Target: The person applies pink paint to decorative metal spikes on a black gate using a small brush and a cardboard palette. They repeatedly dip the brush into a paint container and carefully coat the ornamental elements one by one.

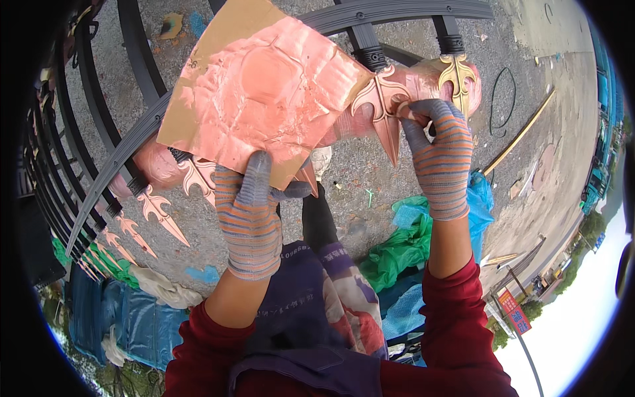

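My left hand (250,221), in a striped knit glove, grips the lower edge of a piece of cardboard (264,76) smeared with shiny copper-pink paint. My right hand (442,159), gloved alike, is closed in a pinch at the side of a copper-pink spearhead finial (385,122) on a black metal fence. What its fingertips hold is small, pinkish and partly hidden. To the right of that finial is a gold-coloured one (458,81). More copper-pink finials (163,217) run along the fence to the left, some partly covered by the cardboard and my left hand.
A padded roll in pinkish wrapping (159,164) lies under the fence ends. Black fence bars (99,109) fill the left side. Green plastic sheeting (403,238) and a blue bag (479,198) lie near my right forearm. A long thin stick (522,132) is farther right.
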A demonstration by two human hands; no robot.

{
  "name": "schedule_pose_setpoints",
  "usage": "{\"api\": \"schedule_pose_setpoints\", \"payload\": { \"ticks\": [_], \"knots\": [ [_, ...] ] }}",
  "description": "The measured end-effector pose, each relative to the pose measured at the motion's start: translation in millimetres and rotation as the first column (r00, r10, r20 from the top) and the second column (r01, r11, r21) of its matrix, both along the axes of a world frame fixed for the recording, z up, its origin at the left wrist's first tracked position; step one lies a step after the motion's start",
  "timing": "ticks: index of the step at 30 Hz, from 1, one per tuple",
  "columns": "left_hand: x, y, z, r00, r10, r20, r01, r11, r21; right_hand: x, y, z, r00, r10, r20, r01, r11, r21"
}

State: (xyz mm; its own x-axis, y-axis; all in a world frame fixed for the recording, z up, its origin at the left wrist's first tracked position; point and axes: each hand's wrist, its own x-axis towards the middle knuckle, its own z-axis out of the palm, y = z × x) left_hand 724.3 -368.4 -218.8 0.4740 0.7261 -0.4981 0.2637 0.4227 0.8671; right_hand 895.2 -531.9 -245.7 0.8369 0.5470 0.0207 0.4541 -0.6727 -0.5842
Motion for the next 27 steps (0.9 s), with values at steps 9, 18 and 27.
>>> {"api": "schedule_pose_setpoints", "payload": {
  "ticks": [9,18,27],
  "knots": [
    [10.0,-8.7,9.3,0.982,0.178,0.068,-0.160,0.963,-0.219,-2.7,-4.1,8.5,0.998,0.010,-0.068,-0.011,1.000,-0.005],
    [3.1,-9.7,-0.4,0.997,0.069,-0.028,-0.072,0.990,-0.121,20.7,4.5,-5.8,0.992,-0.021,0.128,0.013,0.998,0.065],
    [3.2,-6.4,-9.6,0.988,0.037,0.147,-0.012,0.985,-0.171,28.6,-5.4,-3.4,0.982,-0.176,-0.063,0.183,0.972,0.150]
  ]
}}
